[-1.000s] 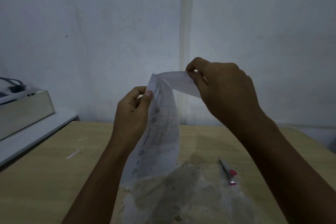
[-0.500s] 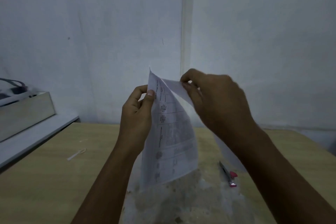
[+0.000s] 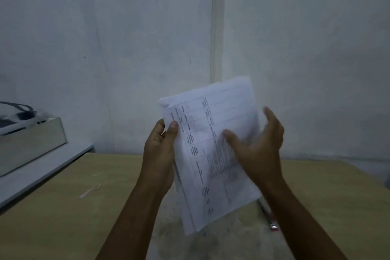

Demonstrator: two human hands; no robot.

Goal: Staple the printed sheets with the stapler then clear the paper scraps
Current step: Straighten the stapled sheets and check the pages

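pinching the printed sheets (image 3: pixel 213 150) at the upper left corner with left hand (image 3: pixel 161 150); right hand (image 3: pixel 258 150) spread, steadying. looking light, floppy, slippery; gripping near that corner seems best.

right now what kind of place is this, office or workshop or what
Probably a plain office or study corner: a wooden table against a bare white wall, printed sheets with tables of text, and a stapler lying on the table.

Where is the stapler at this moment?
In the head view the stapler lies on the wooden table, at the lower right, partly hidden behind the right forearm and just right of the printed sheets.
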